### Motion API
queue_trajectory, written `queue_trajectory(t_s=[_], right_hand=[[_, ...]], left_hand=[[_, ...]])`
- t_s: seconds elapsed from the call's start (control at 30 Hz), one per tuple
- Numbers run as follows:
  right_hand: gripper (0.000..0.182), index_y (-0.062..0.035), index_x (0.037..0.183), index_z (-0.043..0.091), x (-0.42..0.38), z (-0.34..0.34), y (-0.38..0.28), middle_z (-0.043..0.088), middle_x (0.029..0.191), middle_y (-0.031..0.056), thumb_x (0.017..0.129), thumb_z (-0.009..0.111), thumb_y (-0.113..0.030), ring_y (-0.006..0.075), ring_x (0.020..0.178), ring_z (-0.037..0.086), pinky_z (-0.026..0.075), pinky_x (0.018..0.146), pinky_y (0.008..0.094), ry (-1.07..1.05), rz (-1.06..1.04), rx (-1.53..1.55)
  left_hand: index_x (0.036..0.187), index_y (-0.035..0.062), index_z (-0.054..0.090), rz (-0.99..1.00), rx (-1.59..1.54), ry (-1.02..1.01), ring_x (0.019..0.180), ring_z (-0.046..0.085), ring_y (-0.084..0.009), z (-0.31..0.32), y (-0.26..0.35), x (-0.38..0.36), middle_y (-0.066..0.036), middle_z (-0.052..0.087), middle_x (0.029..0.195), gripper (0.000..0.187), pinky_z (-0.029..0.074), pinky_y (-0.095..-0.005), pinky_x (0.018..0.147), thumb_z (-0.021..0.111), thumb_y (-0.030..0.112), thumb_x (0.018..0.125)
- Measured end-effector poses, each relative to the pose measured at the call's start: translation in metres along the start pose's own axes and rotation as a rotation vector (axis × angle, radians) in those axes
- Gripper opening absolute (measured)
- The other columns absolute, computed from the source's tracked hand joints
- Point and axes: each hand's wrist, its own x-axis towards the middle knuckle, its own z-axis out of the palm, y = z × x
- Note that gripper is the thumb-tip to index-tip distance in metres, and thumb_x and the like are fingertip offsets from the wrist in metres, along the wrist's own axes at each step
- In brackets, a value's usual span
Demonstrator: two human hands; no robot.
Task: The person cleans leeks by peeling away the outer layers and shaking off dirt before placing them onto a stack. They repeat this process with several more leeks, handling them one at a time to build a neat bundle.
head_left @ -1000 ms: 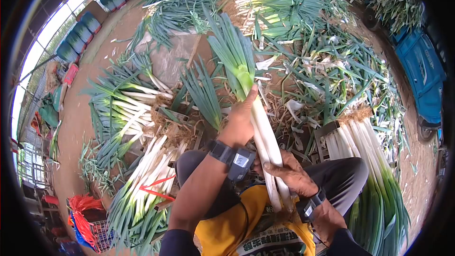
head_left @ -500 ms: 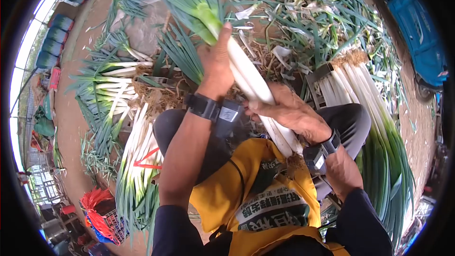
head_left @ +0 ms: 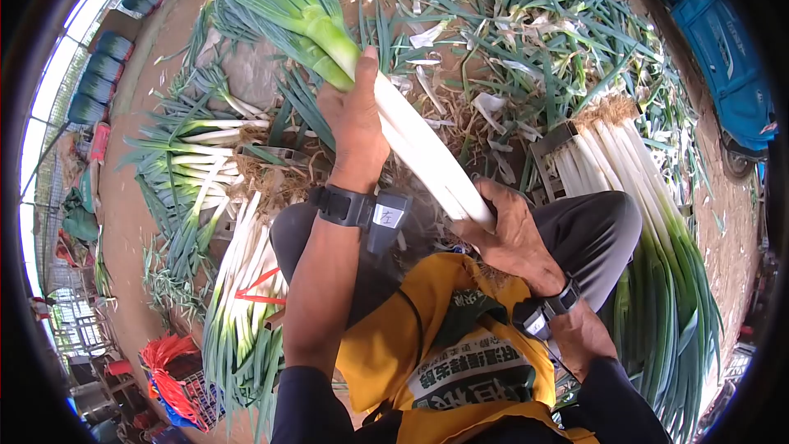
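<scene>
A few thick green onions (head_left: pixel 415 140) slant across the middle, held together, their leafy tops pointing to the upper left. My left hand (head_left: pixel 357 119) is closed around them where white turns to green. Farther down, my right hand (head_left: pixel 518 238) is closed around the lower white part, above my lap. Roots show faintly below that hand, partly hidden by it. Each wrist wears a black strap with a small box. To the right, a large bundle of green onions (head_left: pixel 637 181) rests with its roots in a metal holder (head_left: pixel 552 138).
On the left lie more green onions (head_left: pixel 197 156), and a bunch tied with red ribbon (head_left: pixel 261 288). Stripped leaves (head_left: pixel 534 25) cover the ground ahead. Red ties (head_left: pixel 168 362) hang over a basket at lower left. A blue vehicle (head_left: pixel 727 57) stands at upper right.
The held green onions have moved to the left. My right hand has slid down toward their root ends and turned, while my left hand keeps its hold.
</scene>
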Motion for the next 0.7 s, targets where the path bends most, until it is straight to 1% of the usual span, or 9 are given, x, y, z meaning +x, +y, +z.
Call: queue_trajectory(t_s=[0.07,0.17,0.23,0.27,0.37,0.5,0.6,0.67,0.7], right_hand=[[0.028,0.0018,0.105,0.066,0.009,-0.004,-0.004,0.069,0.087,0.0187,0.083,0.077,-0.012,0.0287,0.08,0.069,0.051,0.074,0.0375,-0.075,0.101,0.069],[0.024,0.0028,0.102,0.069,0.013,-0.008,-0.005,0.069,0.085,0.0192,0.083,0.076,-0.011,0.0268,0.08,0.07,0.052,0.074,0.0374,-0.063,0.004,0.089],[0.025,0.0048,0.101,0.069,0.015,-0.011,-0.009,0.068,0.081,0.0218,0.079,0.072,-0.008,0.0314,0.072,0.069,0.051,0.068,0.04,-0.039,-0.116,-0.064],[0.025,0.0054,0.099,0.069,0.017,-0.013,-0.011,0.067,0.078,0.0226,0.077,0.071,-0.007,0.0333,0.07,0.068,0.05,0.066,0.0409,-0.051,-0.124,-0.115],[0.023,0.0063,0.092,0.066,0.023,-0.018,-0.02,0.064,0.073,0.0242,0.072,0.067,-0.004,0.0384,0.063,0.064,0.048,0.062,0.043,-0.093,-0.104,-0.244],[0.02,0.006,0.086,0.064,0.023,-0.012,-0.023,0.06,0.067,0.0239,0.068,0.064,-0.003,0.0406,0.058,0.061,0.046,0.057,0.0443,-0.061,-0.081,-0.299],[0.019,0.0056,0.086,0.063,0.022,-0.008,-0.011,0.06,0.069,0.0238,0.07,0.065,-0.004,0.0399,0.059,0.061,0.047,0.057,0.0433,0.009,-0.139,-0.455],[0.015,0.0049,0.085,0.063,0.022,-0.005,-0.004,0.061,0.069,0.023,0.073,0.064,-0.004,0.0373,0.059,0.062,0.048,0.059,0.0419,0.066,-0.145,-0.405],[0.013,0.0046,0.084,0.062,0.021,-0.004,-0.003,0.061,0.069,0.0226,0.075,0.063,-0.004,0.0359,0.059,0.062,0.049,0.059,0.0411,0.095,-0.148,-0.382]], left_hand=[[0.101,0.0007,0.066,0.006,0.013,0.003,0.07,0.059,-0.0117,0.0,0.003,0.001,-0.003,0.064,0.085,0.028,0.048,-0.0303,0.063,0.08,0.021,0.089],[0.1,0.0002,0.066,0.015,0.02,0.016,0.07,0.059,-0.012,-0.002,0.007,0.001,-0.003,0.064,0.086,0.028,0.048,-0.0305,0.063,0.081,0.021,0.089],[0.1,-0.0001,0.066,0.043,0.034,0.011,0.071,0.059,-0.012,-0.001,0.007,-0.001,-0.004,0.064,0.086,0.028,0.048,-0.0305,0.064,0.081,0.021,0.088],[0.099,0.0036,0.063,0.072,0.062,-0.012,0.059,0.06,-0.0143,-0.001,0.007,0.0,-0.004,0.062,0.078,0.031,0.051,-0.0304,0.052,0.081,0.027,0.09],[0.101,0.0001,0.065,0.06,0.033,0.007,0.074,0.059,-0.0113,0.003,0.009,-0.005,-0.004,0.065,0.09,0.027,0.048,-0.0294,0.067,0.08,0.019,0.088],[0.102,0.0001,0.065,0.035,0.03,0.001,0.079,0.059,-0.0114,0.002,0.007,-0.003,-0.003,0.065,0.091,0.027,0.048,-0.0297,0.071,0.08,0.017,0.088],[0.103,-0.0001,0.065,0.041,0.025,0.0,0.081,0.06,-0.012,0.002,0.007,-0.003,-0.003,0.065,0.093,0.027,0.048,-0.0305,0.074,0.08,0.016,0.088],[0.104,-0.0003,0.064,0.041,0.026,0.011,0.082,0.06,-0.0125,0.004,0.012,-0.004,-0.004,0.065,0.094,0.027,0.048,-0.0311,0.075,0.079,0.015,0.088],[0.103,-0.0002,0.064,0.07,0.037,0.014,0.077,0.062,-0.014,0.003,0.011,-0.002,-0.005,0.065,0.091,0.027,0.05,-0.0316,0.07,0.079,0.017,0.088]])
